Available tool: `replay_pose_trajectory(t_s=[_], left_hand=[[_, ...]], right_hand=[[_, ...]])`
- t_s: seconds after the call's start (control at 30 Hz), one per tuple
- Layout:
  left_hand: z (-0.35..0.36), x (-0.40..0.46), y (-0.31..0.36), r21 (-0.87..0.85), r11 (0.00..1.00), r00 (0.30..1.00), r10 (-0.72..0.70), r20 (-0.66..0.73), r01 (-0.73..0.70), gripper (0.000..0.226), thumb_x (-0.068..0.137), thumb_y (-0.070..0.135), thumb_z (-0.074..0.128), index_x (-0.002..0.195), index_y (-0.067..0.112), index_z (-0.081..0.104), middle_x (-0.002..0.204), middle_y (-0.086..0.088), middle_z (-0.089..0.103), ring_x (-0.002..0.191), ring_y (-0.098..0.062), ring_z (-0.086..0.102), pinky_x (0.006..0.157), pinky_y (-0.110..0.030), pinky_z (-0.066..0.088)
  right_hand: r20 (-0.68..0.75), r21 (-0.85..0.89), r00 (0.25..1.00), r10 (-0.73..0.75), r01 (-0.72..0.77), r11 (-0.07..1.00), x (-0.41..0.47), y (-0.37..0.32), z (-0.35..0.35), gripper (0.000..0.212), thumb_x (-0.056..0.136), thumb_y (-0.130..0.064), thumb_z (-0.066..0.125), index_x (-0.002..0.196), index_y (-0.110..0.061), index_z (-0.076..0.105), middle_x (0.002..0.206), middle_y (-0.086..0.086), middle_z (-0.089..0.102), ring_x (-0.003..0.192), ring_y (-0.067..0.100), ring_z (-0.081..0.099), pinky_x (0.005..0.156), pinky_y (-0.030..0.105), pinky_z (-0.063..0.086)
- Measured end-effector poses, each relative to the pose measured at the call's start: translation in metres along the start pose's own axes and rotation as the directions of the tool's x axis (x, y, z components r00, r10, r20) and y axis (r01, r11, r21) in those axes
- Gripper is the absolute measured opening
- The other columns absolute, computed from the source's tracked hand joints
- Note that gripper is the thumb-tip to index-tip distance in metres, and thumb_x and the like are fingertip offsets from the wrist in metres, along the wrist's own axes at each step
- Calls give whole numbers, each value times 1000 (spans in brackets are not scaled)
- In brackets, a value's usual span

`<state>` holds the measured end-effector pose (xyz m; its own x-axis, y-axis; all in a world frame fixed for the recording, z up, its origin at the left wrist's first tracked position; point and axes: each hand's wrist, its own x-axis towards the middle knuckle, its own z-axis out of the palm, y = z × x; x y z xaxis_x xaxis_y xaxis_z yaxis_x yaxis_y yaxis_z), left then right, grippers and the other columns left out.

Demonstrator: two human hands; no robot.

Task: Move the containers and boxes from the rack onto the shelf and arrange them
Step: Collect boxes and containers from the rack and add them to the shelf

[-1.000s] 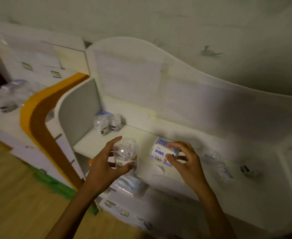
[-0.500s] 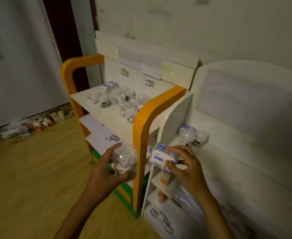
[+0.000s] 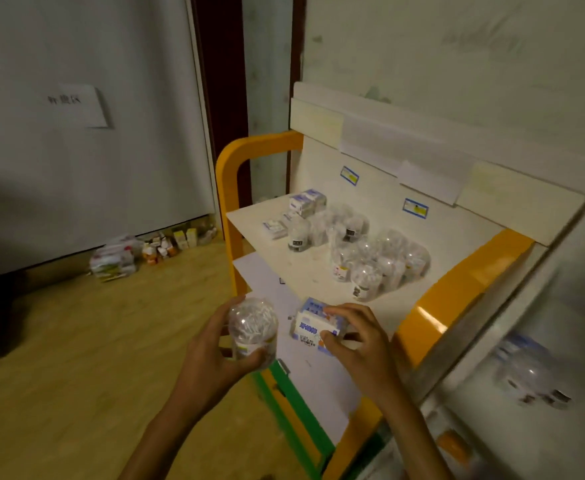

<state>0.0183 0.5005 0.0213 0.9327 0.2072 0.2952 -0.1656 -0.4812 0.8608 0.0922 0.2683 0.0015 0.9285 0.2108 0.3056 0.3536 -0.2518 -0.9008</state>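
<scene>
Our left hand (image 3: 211, 355) grips a clear container (image 3: 253, 329); our right hand (image 3: 360, 341) pinches a small box (image 3: 313, 327), lower centre.

Left hand (image 3: 211, 344) curled gripping, right hand (image 3: 357, 341) pinching, forearms extended forward

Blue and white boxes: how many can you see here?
4: one box pinched in the right hand, two stacked boxes at the orange rack's back left, one flat box just in front. Others may hide behind the clear tubs.
</scene>
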Motion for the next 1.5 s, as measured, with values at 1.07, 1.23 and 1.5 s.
replay_pose_trajectory(t_s=[1.07,1.23,1.5], left_hand=[[84,350,-87,-255,952,681,301,668,-171,69,65,23,84,115,45,43,109,29,54,101,17,52,77,-5,45],[111,347,-98,-277,948,557,316,768,-156,77,61,33,86,125,39,44,111,26,56,98,5,57,72,-11,50],[142,328,-112,-205,968,476,251,843,-147,83,59,40,86,126,39,36,107,26,48,99,-6,58,78,-28,56]], right_hand=[[-718,-230,684,126,-405,885,166,35,29,38,79,-17,74,108,-36,58,116,-6,51,102,6,56,73,10,51],[-805,-232,578,130,-509,829,136,30,41,40,79,-14,74,116,-14,61,110,-15,50,99,2,56,72,5,48],[-859,-200,491,149,-588,784,110,25,39,40,78,-15,75,115,-11,61,117,0,51,99,3,57,72,6,50]])
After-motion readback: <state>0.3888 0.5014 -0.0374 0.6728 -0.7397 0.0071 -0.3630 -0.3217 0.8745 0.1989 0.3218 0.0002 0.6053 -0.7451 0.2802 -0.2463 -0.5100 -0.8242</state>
